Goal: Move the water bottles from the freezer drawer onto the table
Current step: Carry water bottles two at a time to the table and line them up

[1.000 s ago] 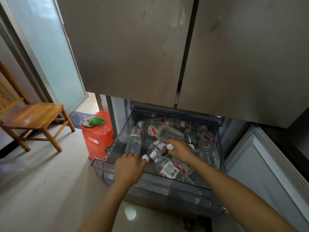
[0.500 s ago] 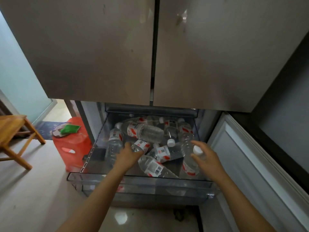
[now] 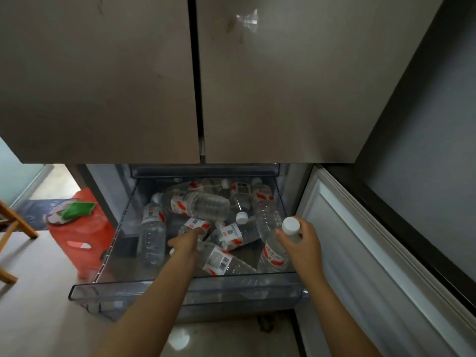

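The clear plastic freezer drawer is pulled out below the fridge doors and holds several clear water bottles with red and white labels. My right hand grips one bottle by its neck, just under the white cap, and the bottle stands tilted at the drawer's right front. My left hand reaches into the middle of the drawer and closes on a small bottle lying there. Another bottle lies just in front of that hand. The table is out of view.
A red plastic stool with a green cloth on it stands left of the drawer. A wooden chair leg shows at the far left. The open lower fridge door runs along the right. Tiled floor lies in front.
My right hand has raised its bottle more upright, with the cap now above the fingers. My left hand stays on the small bottle in the middle. The camera has swung right.
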A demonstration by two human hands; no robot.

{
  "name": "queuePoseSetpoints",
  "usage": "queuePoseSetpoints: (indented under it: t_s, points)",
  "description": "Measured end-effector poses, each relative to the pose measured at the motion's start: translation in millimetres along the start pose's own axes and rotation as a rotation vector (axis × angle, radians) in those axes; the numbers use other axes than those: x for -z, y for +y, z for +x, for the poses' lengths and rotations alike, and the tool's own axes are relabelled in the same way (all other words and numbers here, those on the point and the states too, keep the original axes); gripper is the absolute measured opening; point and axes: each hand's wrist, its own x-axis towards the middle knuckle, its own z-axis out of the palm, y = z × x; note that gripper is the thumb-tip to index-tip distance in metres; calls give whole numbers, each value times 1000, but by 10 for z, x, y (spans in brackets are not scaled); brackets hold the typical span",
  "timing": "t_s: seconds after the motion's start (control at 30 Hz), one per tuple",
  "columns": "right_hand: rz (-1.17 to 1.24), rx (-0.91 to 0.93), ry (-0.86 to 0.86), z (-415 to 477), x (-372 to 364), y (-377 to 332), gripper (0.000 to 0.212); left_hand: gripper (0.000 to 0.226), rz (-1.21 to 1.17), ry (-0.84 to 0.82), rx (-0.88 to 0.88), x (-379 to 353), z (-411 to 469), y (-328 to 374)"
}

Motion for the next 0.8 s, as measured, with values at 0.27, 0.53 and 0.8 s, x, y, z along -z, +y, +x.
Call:
queuePoseSetpoints:
  t_s: [0.27,0.53,0.8]
  points:
    - [-70,-8,4,32,-37,64,43,35,162,-186,207,-70,-695,130]
    - [-93,-24,2,42,-40,75,40,50,293,-239,165,-79,-626,59]
    - [-102,-40,-17,44,-56,32,42,46,275,-267,173,-91,-576,43]
